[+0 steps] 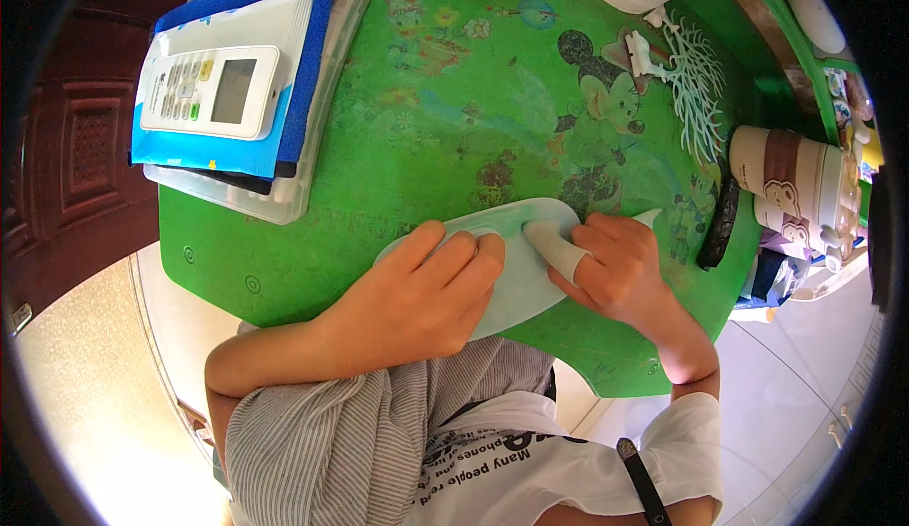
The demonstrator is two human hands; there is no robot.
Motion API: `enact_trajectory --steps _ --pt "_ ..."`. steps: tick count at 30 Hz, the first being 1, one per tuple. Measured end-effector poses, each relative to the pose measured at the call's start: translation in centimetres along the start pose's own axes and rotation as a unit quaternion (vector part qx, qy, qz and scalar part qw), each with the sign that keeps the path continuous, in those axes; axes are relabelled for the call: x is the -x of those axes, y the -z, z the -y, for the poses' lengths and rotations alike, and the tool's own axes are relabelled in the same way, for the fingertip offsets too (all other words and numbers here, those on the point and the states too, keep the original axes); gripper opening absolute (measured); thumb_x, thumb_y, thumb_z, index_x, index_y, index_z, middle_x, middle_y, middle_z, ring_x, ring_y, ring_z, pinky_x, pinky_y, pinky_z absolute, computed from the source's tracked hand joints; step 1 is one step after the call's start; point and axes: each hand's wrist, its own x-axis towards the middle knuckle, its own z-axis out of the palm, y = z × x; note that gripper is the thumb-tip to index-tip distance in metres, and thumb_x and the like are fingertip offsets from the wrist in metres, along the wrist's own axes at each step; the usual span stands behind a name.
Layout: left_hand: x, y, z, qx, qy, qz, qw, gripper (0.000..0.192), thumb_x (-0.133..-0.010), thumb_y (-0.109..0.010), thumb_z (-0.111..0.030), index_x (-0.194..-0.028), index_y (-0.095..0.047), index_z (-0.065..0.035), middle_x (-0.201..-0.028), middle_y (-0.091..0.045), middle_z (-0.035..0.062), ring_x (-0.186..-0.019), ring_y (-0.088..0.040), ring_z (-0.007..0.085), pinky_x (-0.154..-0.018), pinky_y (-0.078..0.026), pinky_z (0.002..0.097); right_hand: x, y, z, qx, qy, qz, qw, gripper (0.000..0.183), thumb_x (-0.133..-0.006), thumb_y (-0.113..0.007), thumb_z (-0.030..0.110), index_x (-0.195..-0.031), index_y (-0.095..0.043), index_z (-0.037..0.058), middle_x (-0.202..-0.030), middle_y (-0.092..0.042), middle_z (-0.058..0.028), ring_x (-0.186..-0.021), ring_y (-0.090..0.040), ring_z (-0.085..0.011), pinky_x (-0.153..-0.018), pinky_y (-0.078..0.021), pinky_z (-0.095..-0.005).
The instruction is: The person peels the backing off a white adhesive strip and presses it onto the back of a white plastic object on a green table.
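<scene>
An oval, translucent whitish plastic piece (525,281), like a shallow dish or lid, lies tilted at the near edge of the green table. My left hand (426,291) grips its left part, with the fingers curled over its upper face; the thumb is hidden. A thin white cloth or wipe (561,250) is wrapped around the index finger of my right hand (618,263). That wrapped fingertip presses on the plastic piece's inner face. Behind the right knuckles, a pointed corner of white material sticks out. The other right fingers are curled in.
On the green table (426,142), a white remote control (209,93) rests on a blue-and-white packet (284,36), a blue cloth (323,0) and a clear plastic box (295,203). A white branching ornament (685,86), black strip (721,224) and beige containers (760,164) stand or lie at right.
</scene>
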Motion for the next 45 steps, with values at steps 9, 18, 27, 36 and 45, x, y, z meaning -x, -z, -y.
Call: enact_trajectory --steps 9,18,27,36,45 --pt "-0.02 -0.20 -0.02 0.001 0.002 0.000 1.000 0.018 -0.068 -0.059 -0.015 -0.075 -0.066 0.0002 -0.102 -0.059 0.0127 -0.085 -0.052 0.0218 -0.075 -0.043 0.0319 -0.01 -0.27 0.22 0.017 -0.012 -0.021 1.000 0.044 -0.062 -0.074 0.013 -0.105 -0.070 0.0050 -0.072 -0.057 -0.0020 -0.059 -0.056 -0.0168 -0.045 -0.0440 -0.0302" --pt "0.00 0.08 -0.07 0.002 0.002 0.005 1.000 0.018 -0.068 -0.059 -0.015 -0.075 -0.066 0.0004 -0.103 -0.059 0.0131 -0.086 -0.052 0.0222 -0.076 -0.044 0.0325 0.03 -0.24 0.06 0.010 0.004 -0.009 1.000 0.038 -0.059 -0.070 0.015 -0.096 -0.070 0.0055 -0.072 -0.055 -0.0018 -0.057 -0.053 -0.0163 -0.043 -0.0414 -0.0299" --pt "-0.05 -0.14 0.00 0.001 0.001 0.000 1.000 0.018 -0.068 -0.059 -0.014 -0.075 -0.066 0.0005 -0.103 -0.059 0.0132 -0.086 -0.052 0.0222 -0.076 -0.044 0.0324 -0.02 -0.10 -0.22 -0.005 0.013 0.008 1.000 0.048 -0.056 -0.076 0.011 -0.104 -0.073 0.0072 -0.063 -0.043 0.0006 -0.052 -0.046 -0.0168 -0.043 -0.0353 -0.0309" --pt "-0.05 -0.13 -0.02 -0.004 0.002 0.004 1.000 0.018 -0.068 -0.059 -0.014 -0.075 -0.066 0.0003 -0.102 -0.059 0.0126 -0.086 -0.052 0.0218 -0.076 -0.044 0.0322 -0.21 0.13 0.00 0.002 0.017 0.011 1.000 0.046 -0.055 -0.068 0.017 -0.100 -0.070 0.0071 -0.069 -0.050 0.0008 -0.057 -0.051 -0.0145 -0.043 -0.0408 -0.0288" --pt "0.03 -0.25 -0.08 0.002 0.007 0.000 1.000 0.017 -0.068 -0.059 -0.015 -0.075 -0.065 -0.0004 -0.103 -0.059 0.0123 -0.086 -0.052 0.0216 -0.076 -0.043 0.0324 0.01 -0.33 0.10 0.004 0.004 -0.014 1.000 0.035 -0.058 -0.075 0.014 -0.091 -0.069 0.0055 -0.076 -0.059 -0.0041 -0.060 -0.056 -0.0178 -0.045 -0.0437 -0.0304"
